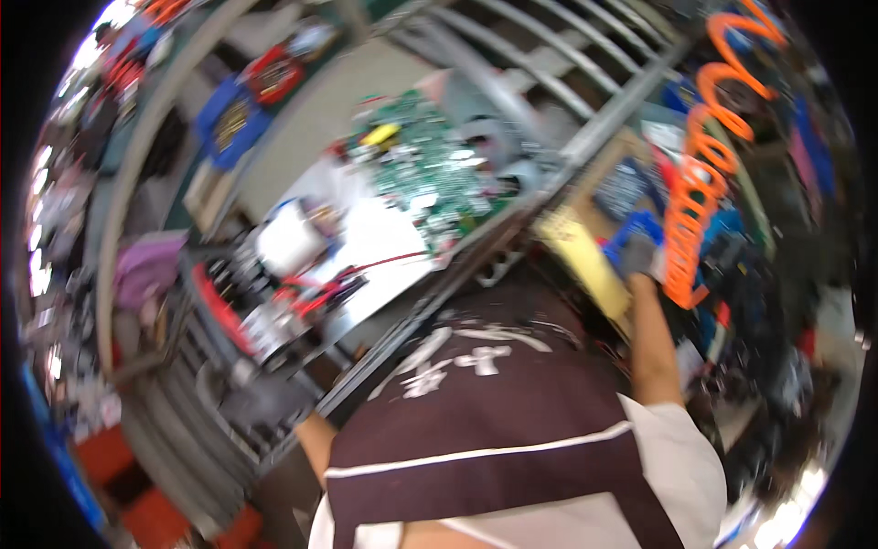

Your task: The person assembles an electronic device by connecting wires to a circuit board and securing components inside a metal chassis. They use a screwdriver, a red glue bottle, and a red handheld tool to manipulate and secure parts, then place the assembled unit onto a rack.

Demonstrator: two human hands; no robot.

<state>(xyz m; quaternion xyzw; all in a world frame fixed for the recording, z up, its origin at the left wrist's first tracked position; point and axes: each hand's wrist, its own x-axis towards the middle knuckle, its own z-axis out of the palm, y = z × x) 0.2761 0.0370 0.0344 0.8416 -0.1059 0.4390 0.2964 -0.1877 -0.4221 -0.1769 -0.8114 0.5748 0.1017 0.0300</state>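
Observation:
My right hand point(640, 254), in a grey glove, reaches out to the right beside a cardboard box point(585, 261). It is at a bright blue thing point(637, 226) whose kind I cannot make out. Blur hides its fingers, so whether it grips that thing does not show. My left hand point(265, 403), also gloved in grey, is low on the left by the metal frame of the bench. Its fingers are smeared by motion too. A heap of green circuit boards point(425, 169) lies on the bench, with a yellow piece point(380, 134) on top.
A coiled orange air hose point(693, 197) hangs at the right, close to my right hand. On the bench stand a white roll point(289, 240) and red-handled tools point(315, 291). Blue point(229, 123) and red point(273, 75) bins sit far left. Metal rails point(549, 55) run along the back.

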